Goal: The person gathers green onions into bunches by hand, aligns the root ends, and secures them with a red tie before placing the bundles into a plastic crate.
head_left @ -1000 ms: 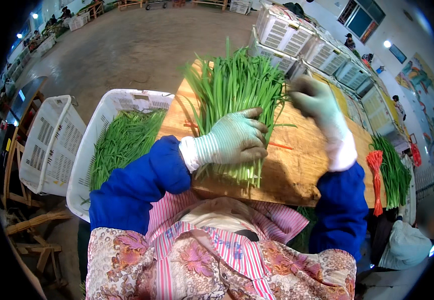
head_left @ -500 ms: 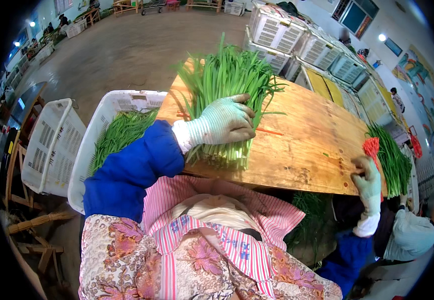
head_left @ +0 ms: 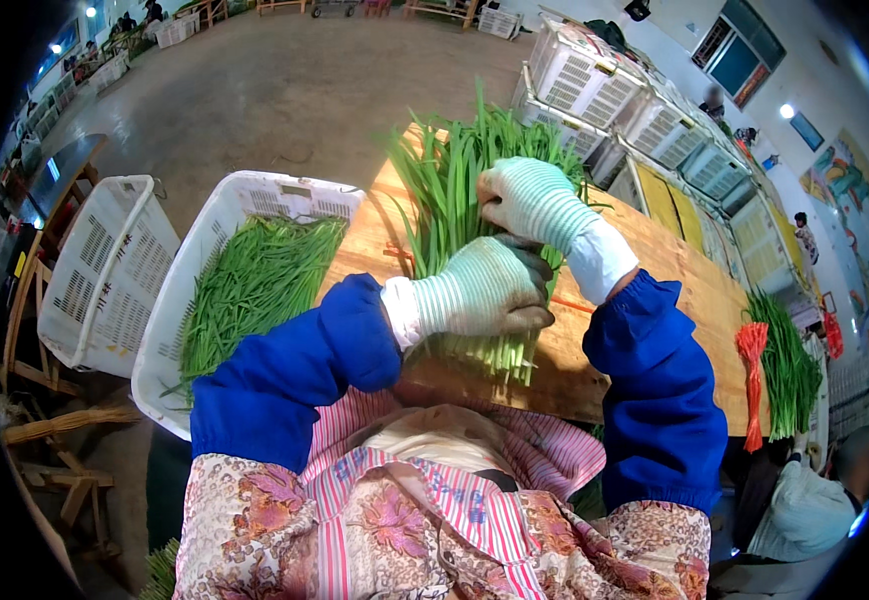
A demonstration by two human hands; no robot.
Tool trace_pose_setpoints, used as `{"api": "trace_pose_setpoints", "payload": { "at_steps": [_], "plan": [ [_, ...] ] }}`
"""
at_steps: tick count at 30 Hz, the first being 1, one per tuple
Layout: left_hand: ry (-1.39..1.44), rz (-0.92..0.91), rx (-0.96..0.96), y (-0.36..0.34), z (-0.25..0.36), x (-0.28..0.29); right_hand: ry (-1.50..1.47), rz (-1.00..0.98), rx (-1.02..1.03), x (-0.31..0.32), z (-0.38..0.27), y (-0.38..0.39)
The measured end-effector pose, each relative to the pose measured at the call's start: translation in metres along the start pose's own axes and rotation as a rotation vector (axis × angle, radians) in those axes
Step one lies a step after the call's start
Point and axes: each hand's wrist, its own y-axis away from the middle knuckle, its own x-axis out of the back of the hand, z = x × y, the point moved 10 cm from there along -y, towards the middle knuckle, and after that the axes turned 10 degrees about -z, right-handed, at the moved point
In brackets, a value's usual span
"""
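Note:
A thick bundle of garlic chives (head_left: 442, 195) lies on the wooden tabletop (head_left: 723, 315), leaves pointing away from me and pale stalk ends near me. My left hand (head_left: 487, 288), in a pale striped glove, presses over its middle with the fingers curled round the right side. Just beyond it my right hand (head_left: 535, 203), gloved alike, is over the leaves with its fingers bent in a closed grip. What those fingers hold, if anything, is hidden. A bunch of red ties (head_left: 752, 380) hangs at the table's right edge.
At my left stands a white crate (head_left: 155, 325) of loose greens, beside another white crate (head_left: 105, 275). Stacked crates (head_left: 580, 75) rise beyond the table. More chives (head_left: 787, 370) lie at the far right, near another person's sleeve (head_left: 805, 510).
My right hand has come from the red ties at the table's right edge to the chive bundle. My left hand stays on the bundle, its fingers now more curled. The view has shifted slightly.

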Motion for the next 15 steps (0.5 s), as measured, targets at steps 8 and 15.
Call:
{"api": "trace_pose_setpoints", "payload": {
  "at_steps": [8, 15],
  "plan": [
    [0.077, 0.057, -0.062, 0.001, 0.002, 0.006, 0.086, 0.528, -0.49, 0.088, 0.156, 0.034],
    [0.098, 0.015, -0.048, 0.004, 0.0, 0.003, -0.521, 0.395, -0.074, 0.022, 0.104, 0.028]
  ]
}}
